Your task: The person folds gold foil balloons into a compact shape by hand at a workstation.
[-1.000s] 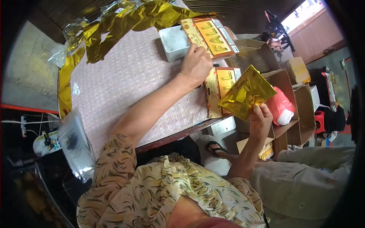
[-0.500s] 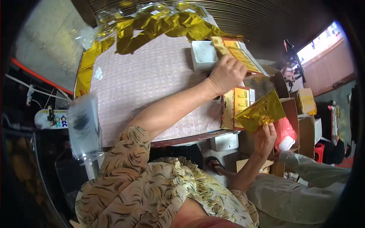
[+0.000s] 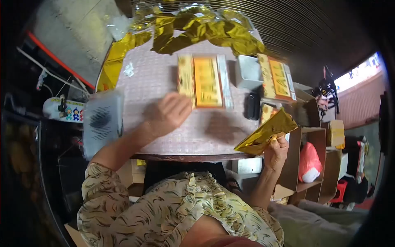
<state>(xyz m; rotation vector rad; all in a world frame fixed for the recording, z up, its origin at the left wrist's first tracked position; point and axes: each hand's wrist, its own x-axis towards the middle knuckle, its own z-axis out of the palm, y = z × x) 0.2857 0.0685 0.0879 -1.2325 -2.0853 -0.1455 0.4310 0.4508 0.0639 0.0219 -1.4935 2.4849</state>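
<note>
My left hand (image 3: 169, 113), smeared by motion, grips the lower left corner of a flat printed packet (image 3: 207, 82). The packet bears large letters that look like "FALL" on an orange panel, and its shadow falls on the table below it. At the table's right front edge, my right hand (image 3: 276, 154) pinches a folded gold foil piece (image 3: 266, 131) between thumb and fingers. Behind that foil, another printed packet (image 3: 268, 110) is partly hidden. A similar "FALL" packet (image 3: 279, 78) lies at the table's right edge, beside a white box (image 3: 248, 73).
The table (image 3: 142, 92) has a pale patterned cover. Crumpled gold foil (image 3: 197, 31) lines its far edge. A black object (image 3: 252, 106) lies at the right, a clear plastic bag (image 3: 103, 121) at the left. Cardboard boxes (image 3: 302, 160) and a red bag (image 3: 309, 162) stand to the right.
My left hand has moved left from the packets at the right edge, bringing one packet over the table's middle. The gold foil in my right hand has tilted and shifted slightly left.
</note>
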